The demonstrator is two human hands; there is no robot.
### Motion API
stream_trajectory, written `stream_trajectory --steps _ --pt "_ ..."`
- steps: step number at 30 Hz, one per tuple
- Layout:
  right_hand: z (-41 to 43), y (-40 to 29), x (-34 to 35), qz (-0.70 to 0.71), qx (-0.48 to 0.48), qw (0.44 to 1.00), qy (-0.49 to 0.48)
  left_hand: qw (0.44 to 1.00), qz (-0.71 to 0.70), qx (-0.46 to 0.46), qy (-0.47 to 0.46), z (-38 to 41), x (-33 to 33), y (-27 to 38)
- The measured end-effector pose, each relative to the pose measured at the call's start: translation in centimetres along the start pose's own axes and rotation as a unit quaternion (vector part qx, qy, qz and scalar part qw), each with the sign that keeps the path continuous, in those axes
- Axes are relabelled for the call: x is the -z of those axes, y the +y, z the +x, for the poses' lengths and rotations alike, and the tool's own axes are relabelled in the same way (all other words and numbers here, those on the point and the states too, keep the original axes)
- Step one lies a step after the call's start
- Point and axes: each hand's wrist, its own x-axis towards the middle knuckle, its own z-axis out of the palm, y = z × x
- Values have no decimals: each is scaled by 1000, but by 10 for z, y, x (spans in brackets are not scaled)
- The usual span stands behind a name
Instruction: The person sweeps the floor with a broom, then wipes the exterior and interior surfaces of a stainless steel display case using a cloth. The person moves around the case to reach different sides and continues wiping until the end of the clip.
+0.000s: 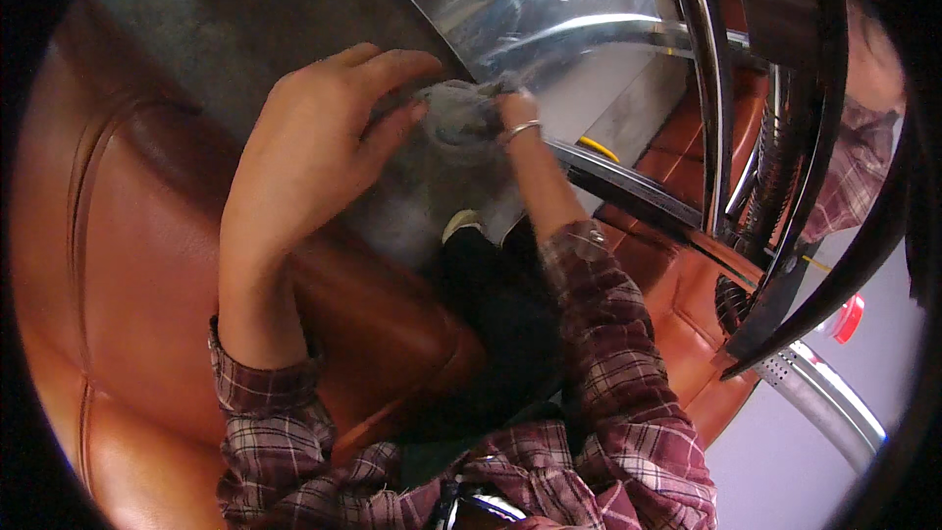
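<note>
My right hand [519, 109], with a metal bangle at the wrist, grips a crumpled grey cloth [458, 114]. The cloth is blurred, and it hides part of the fingers. To its left, my left hand [331, 118] is raised with thumb and fingers apart. No object shows between them, and the thumb tip comes close to the cloth; whether they touch, I cannot tell. Beyond both hands lies a dark grey surface [243, 22] with a thin curved edge.
Brown leather seating [147, 250] curves along the left, and more brown leather [699, 309] lies at right. Curved dark frame pieces [710, 88] and a chrome rail [625, 180] stand on the right. A shoe [462, 224] shows below. A red cap [851, 318] sits far right, near a reflective panel.
</note>
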Motion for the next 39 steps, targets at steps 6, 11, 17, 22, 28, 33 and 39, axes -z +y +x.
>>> stream_trajectory --steps 6,11,17,22,28,33,39 --pt "77 82 168 -395 -49 894 206 1000 23 -18 8 -4 0 5" --pt "47 21 102 -178 -353 904 162 997 33 67 -29 -14 7 1" --pt "40 43 68 -273 -358 892 25 996 -57 20 -70 -10 5 18" --pt "-28 -11 13 -251 -141 946 148 999 -16 32 -34 -19 5 20" --pt "-58 -24 24 5 -121 991 62 999 22 4 34 -16 6 13" --pt "17 -12 134 -85 -69 972 209 997 63 5 40 -19 3 15" --pt "101 100 168 -124 -306 932 152 998 42 32 17 -23 2 14"
